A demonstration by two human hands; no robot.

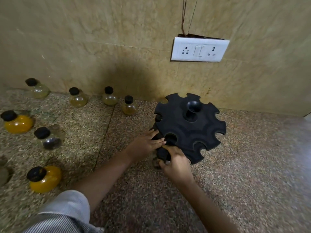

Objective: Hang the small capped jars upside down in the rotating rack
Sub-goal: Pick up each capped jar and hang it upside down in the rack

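Black rack [190, 126] on the desk [235, 165]: your left hand [148, 142] lies flat-fingered against its rim, probably to stop it turning, while your right hand [175, 163] grips a jar [161, 154] under the near slot [170, 138].

a person's two bare hands and forearms, seen from a head-worn camera. the left arm wears a short, loose sleeve [67, 211] of pale grey-white cloth that fills the lower left corner. fine dark pinstripes run close together along the sleeve's lower part, while the broad band at its opening reads as plain, slightly bluish grey. the cloth is soft and blurred towards the edge of the view. below the sleeve's opening the left forearm [109, 172] is uncovered down to the left hand [148, 142]. the right forearm [210, 204] is uncovered along all of its visible length, up to the right hand [176, 163], where a short, pale thumbnail [167, 162] shows.
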